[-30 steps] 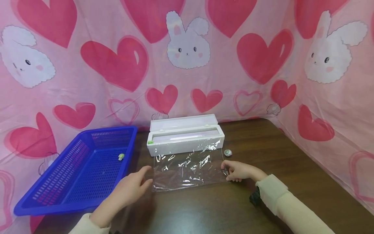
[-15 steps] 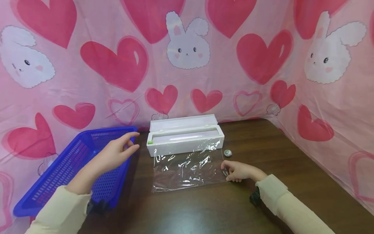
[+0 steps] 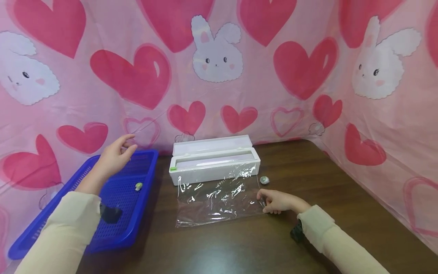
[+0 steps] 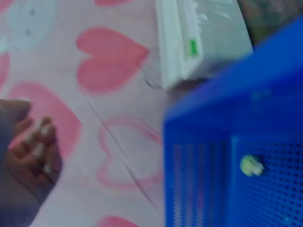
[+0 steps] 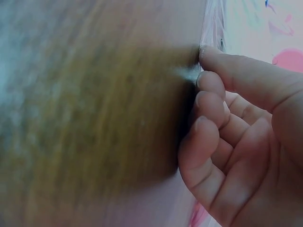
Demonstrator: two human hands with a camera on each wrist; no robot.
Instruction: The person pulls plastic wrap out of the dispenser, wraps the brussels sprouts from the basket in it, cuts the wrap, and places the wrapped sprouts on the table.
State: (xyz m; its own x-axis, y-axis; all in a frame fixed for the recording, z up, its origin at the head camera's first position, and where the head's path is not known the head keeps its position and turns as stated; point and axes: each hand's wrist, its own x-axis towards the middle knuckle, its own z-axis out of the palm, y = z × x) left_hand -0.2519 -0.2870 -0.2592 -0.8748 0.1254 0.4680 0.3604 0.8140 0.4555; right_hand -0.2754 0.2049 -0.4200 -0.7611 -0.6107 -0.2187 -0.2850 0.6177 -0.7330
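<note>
Clear film (image 3: 205,215) stays pinched by right hand (image 3: 276,201); left hand (image 3: 111,160), fingers parted, has moved up near blue basket (image 3: 142,203).

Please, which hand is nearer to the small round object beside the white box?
Right. The right hand is just in front of the small round object, pinching the clear film. The left hand is farther off, raised by the blue basket.

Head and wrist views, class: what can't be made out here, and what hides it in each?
- Head view: part of the blue basket, behind the left sleeve.
- Head view: the near right corner of the clear film, behind the right hand.
- Head view: the pattern on the small round item, too small.
- Left wrist view: what the green-and-white item is, blurred.
- Left wrist view: the rest of the left hand, cut off by the left edge.
</note>
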